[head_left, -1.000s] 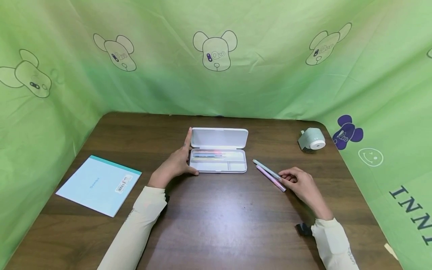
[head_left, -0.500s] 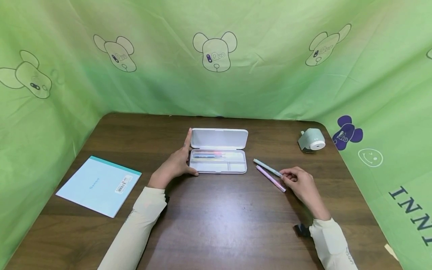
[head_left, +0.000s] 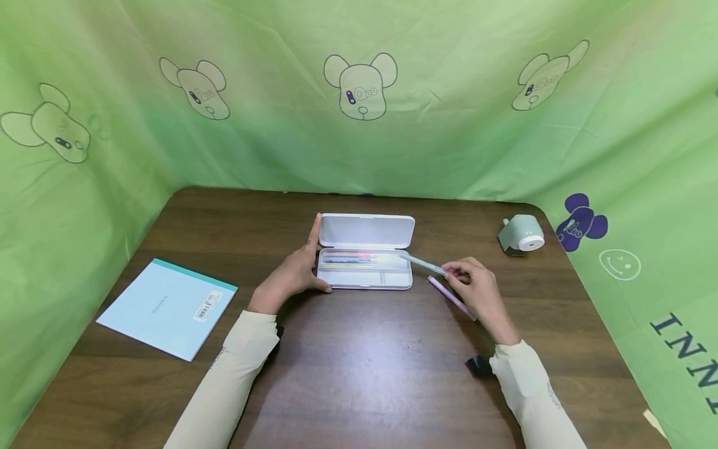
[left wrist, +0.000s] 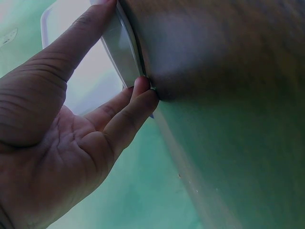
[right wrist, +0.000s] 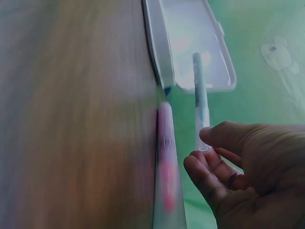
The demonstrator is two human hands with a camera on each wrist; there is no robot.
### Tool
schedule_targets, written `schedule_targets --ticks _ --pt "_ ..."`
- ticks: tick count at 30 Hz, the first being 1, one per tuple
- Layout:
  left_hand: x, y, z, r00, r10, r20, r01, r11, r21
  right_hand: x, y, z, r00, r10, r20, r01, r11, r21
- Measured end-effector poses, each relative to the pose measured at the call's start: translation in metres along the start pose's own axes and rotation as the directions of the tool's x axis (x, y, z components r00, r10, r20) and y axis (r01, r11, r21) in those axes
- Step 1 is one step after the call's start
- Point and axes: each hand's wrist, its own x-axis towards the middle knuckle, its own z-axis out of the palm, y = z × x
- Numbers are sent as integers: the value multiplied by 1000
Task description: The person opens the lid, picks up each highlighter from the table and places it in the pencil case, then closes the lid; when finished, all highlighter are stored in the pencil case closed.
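A white pencil case [head_left: 395, 279] lies with its lid [head_left: 367, 231] raised at the back; several pens and pencils [head_left: 348, 259] are in its rear compartment. My left hand [head_left: 288, 277] grips the case's left end, thumb at the front corner and fingers toward the back. In the left wrist view, this hand [left wrist: 71, 124] spans the end wall. My right hand [head_left: 477, 287] pinches a pale green marker [head_left: 423, 264] by its near end, its far tip over the case's right part. A pink-purple marker [head_left: 450, 297] lies on the table below that hand.
A light blue notebook [head_left: 168, 310] with a teal edge lies on the left of the brown table [head_left: 359, 374]. A pale green pencil sharpener [head_left: 521, 234] stands at the back right. Green printed cloth [head_left: 269, 143] hangs behind and beside the table.
My right hand has lifted the pale green marker from beside the pink-purple one and carried it left toward the case. My left hand stays at the case's left end.
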Motion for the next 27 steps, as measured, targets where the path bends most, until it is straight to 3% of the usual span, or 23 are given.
schedule_targets --ticks 12,13,15,21,23,27 --pt "16 -31 12 994 98 -49 -98 995 -6 31 -32 41 995 -58 83 56 998 33" --pt "13 -26 10 995 90 -43 -91 996 -16 33 -34 44 994 -65 86 62 997 35" --pt "18 -34 14 993 107 -46 -108 994 -9 36 -38 49 992 -81 95 78 996 38" --pt "21 -38 16 993 104 -57 -105 995 -3 44 -53 63 985 -120 123 115 992 47" --pt "17 -28 12 996 77 -45 -78 997 -18 45 -57 67 983 -127 132 122 991 47" --pt "18 -29 13 997 71 -38 -72 997 -30 47 -65 75 979 -132 154 125 991 57"
